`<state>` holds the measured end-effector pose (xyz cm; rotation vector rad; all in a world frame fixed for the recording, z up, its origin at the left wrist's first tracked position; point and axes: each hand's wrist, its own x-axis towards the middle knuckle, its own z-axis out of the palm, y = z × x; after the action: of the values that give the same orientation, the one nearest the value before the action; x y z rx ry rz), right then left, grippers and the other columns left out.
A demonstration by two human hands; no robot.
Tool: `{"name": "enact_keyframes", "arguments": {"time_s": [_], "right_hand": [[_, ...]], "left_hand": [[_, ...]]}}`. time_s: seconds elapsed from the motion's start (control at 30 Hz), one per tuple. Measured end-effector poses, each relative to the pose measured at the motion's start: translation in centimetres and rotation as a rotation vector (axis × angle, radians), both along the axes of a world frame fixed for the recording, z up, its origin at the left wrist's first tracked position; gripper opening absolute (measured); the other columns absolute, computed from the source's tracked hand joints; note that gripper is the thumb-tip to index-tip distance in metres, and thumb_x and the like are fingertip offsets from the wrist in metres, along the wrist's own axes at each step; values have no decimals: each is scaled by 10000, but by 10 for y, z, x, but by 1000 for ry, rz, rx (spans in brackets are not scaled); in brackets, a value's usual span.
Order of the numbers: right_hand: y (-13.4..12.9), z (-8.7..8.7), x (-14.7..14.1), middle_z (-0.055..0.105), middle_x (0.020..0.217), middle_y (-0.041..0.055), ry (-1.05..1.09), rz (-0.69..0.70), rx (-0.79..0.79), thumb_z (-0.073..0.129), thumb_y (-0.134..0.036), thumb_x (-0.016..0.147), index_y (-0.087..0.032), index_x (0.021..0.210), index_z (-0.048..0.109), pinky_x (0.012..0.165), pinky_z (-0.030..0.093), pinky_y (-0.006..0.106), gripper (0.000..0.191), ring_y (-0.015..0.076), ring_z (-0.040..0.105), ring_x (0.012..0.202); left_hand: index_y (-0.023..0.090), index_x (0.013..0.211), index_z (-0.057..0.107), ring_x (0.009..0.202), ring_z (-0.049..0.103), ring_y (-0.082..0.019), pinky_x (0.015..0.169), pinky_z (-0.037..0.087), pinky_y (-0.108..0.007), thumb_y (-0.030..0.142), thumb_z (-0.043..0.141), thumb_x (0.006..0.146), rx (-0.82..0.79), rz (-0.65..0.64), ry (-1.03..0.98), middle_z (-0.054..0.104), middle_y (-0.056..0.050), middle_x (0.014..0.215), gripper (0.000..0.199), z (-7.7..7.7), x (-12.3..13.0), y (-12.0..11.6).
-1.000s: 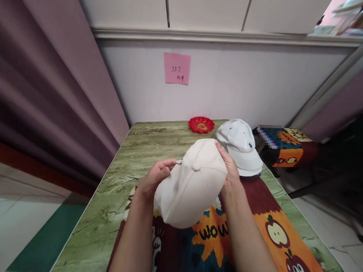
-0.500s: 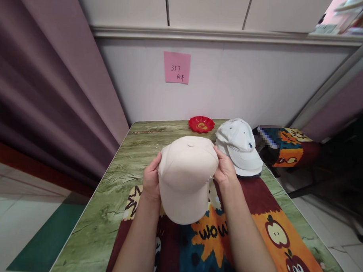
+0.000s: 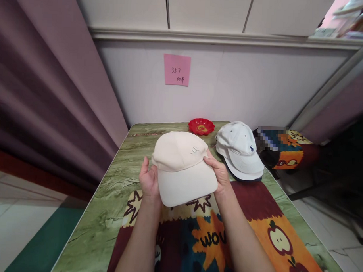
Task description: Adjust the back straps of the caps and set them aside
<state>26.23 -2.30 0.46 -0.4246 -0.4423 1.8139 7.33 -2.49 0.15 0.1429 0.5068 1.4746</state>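
Observation:
A cream baseball cap [image 3: 180,156] is held up between my two hands over the table, its brim toward me and tilted down. Small grey stripes mark its front panel. At the cap's left edge is my left hand [image 3: 149,178], thumb raised off the fabric and the other fingers hidden behind the cap. My right hand [image 3: 218,171] grips the right side where crown and brim meet, thumb on top. To the right, a white cap [image 3: 239,142] with a dark blue logo sits on top of a dark cap whose edge shows beneath.
A red scalloped dish [image 3: 201,126] stands at the table's back edge. A colourful patterned cloth [image 3: 262,202] covers part of the green wood-look table [image 3: 108,197]. Behind are a wall with a pink note [image 3: 177,70] and, at left, a purple curtain [image 3: 61,88].
The cream cap has turned and tipped back, so its striped front and the top of its brim now show. My left thumb has lifted away from the cap.

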Motion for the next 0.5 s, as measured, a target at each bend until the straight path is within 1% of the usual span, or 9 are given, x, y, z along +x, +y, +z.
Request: {"name": "enact_keyframes", "arguments": {"time_s": [0.07,0.13,0.23,0.3,0.37,0.4,0.5], "right_hand": [[6,-5,2,752,1084,20,-5,-52,-45,567,-78,718,-228,1229,605,1035,491,453,533,227,685,1079],[12,-11,5,765,1023,27,8,-97,-92,556,-82,704,-203,1172,636,1031,493,461,490,235,694,1056],[18,-18,10,771,952,32,48,-152,-131,539,-98,684,-183,1096,666,1031,489,468,440,239,700,1027],[19,-20,13,769,904,47,75,-164,-151,540,-154,706,-169,1021,685,1024,487,482,347,255,697,1022],[18,-20,13,764,878,77,84,-154,-182,545,-285,768,-156,966,692,1013,486,506,279,285,684,1043],[16,-19,12,761,880,93,81,-144,-199,537,-378,798,-152,954,692,1007,485,519,316,300,674,1061],[8,-14,3,752,919,133,63,-102,-247,468,-627,815,-153,959,690,988,489,543,543,333,647,1106]], "left_hand": [[99,1425,484,1275,557,-304,1108,392,-483,533,249,992,34,-38,-65,676,-177,1249,656,6,4,-1],[94,1457,436,1275,560,-282,1134,360,-468,473,247,1011,47,-29,-104,677,-174,1248,616,7,7,0],[92,1476,404,1197,625,-229,1138,365,-417,330,229,1035,-9,16,-137,736,-148,1127,531,1,12,4],[94,1476,406,1106,678,-197,1121,391,-377,264,236,1038,-72,31,-138,771,-120,998,500,-3,15,8],[102,1471,417,1035,708,-184,1100,418,-356,238,256,1036,-114,38,-124,781,-99,905,483,-6,16,10],[108,1468,425,1018,715,-184,1090,430,-354,236,266,1036,-124,44,-112,782,-92,884,478,-6,17,10],[136,1456,454,1027,713,-201,1068,458,-362,253,303,1029,-139,95,-51,784,-80,879,468,-5,14,10]]}}
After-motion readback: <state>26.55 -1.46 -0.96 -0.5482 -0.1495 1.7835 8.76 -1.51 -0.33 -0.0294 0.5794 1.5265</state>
